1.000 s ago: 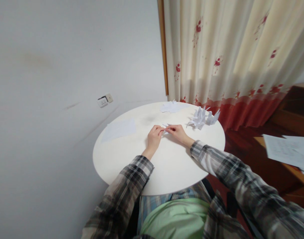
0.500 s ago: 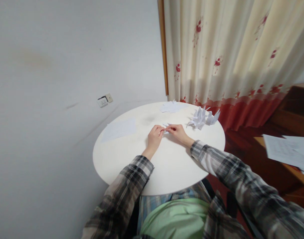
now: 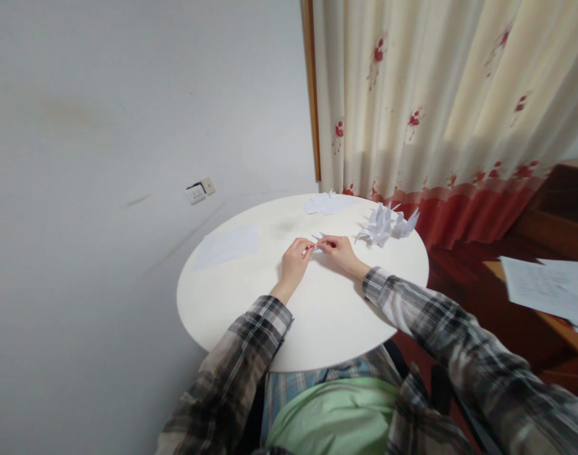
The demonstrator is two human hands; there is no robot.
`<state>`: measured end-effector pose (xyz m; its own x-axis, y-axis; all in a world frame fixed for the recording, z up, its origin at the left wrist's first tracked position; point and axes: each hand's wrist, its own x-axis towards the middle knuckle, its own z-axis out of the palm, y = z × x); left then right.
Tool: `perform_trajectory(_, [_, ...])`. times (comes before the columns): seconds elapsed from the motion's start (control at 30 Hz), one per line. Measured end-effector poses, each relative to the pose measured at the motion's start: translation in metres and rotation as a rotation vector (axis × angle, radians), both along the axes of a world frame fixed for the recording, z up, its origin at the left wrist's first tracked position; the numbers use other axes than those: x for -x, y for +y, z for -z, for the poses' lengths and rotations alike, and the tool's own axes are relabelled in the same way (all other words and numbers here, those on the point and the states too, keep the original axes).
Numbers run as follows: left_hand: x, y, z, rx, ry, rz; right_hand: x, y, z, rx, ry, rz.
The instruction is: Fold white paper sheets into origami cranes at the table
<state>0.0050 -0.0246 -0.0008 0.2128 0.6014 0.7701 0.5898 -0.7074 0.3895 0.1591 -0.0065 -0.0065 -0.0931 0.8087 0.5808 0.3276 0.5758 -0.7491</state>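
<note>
A small piece of folded white paper [image 3: 319,250] is pinched between my two hands just above the table's middle. Its thin pointed tips stick out behind my fingers, which hide most of it. My left hand [image 3: 295,258] grips it from the left with thumb and forefinger together. From the right, my right hand [image 3: 337,250] pinches it too, its fingertips nearly meeting those of the left. To the right stands a cluster of folded paper pieces with pointed tips [image 3: 379,225], apart from my hands.
The round white table [image 3: 312,335] stands against the wall. White sheets [image 3: 228,245] lie at its left, and more paper [image 3: 327,203] at the far edge. A floral curtain [image 3: 435,95] hangs behind. Papers [image 3: 549,284] rest on wooden furniture at the right.
Both hands stay in nearly the same place, with slight finger movement at the folded paper. The fingertips have drawn slightly apart. Everything else is still.
</note>
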Motion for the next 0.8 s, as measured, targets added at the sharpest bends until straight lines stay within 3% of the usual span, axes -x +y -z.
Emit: perform_trajectory(0.8, [0.0008, 0.0014, 0.0011, 0.015, -0.001, 0.038, 0.0003, -0.0032, -0.0027, -0.003, -0.011, -0.007])
